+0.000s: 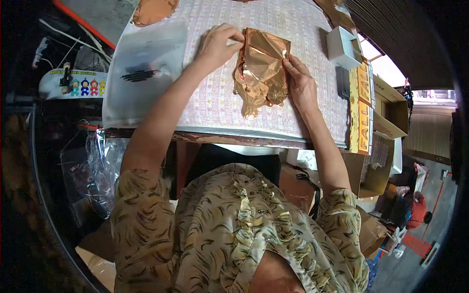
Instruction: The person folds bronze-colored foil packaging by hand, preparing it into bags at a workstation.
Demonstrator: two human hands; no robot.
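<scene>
A flat, crinkled copper foil balloon (266,58), folded over itself, lies on the patterned table cover (210,105). My left hand (221,45) is at its upper left edge, with thumb and forefinger pinched together at the foil. At the right edge, my right hand (302,83) has its thumb over the foil and its fingers curled beside it. The lower end of the foil is uneven, with a tab pointing toward me. To the left of my left forearm lies a clear plastic sheet (122,95) with dark strips (139,73) on or under it.
Another copper foil piece (154,10) lies at the far left corner. A small white box (342,46) stands on the right, near a dark flat object (343,82). Printed yellow "FALL" boxes (364,127) line the right edge. Open cardboard boxes (391,105) stand beyond.
</scene>
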